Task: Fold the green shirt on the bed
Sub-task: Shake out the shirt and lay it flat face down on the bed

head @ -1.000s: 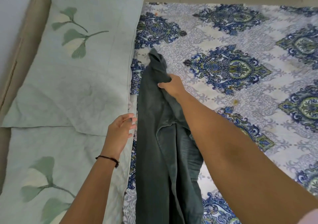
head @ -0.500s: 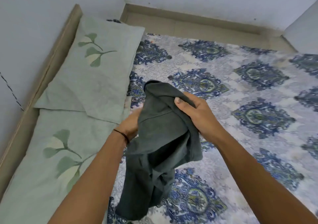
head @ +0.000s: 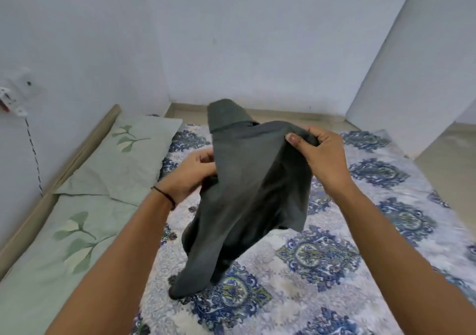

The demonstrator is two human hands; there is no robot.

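The green shirt (head: pixel 252 193) hangs bunched at frame centre, its lower end touching the bed (head: pixel 334 244). The right hand (head: pixel 322 154) pinches an upper edge; the left hand (head: pixel 190 175) grips its left side. No neat fold shows; folding seems barely begun.

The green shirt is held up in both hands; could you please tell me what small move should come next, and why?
Probably draw the left hand and right hand apart to spread the green shirt flat: they grip its upper part, yet it hangs bunched, its lower end on the patterned bedsheet.
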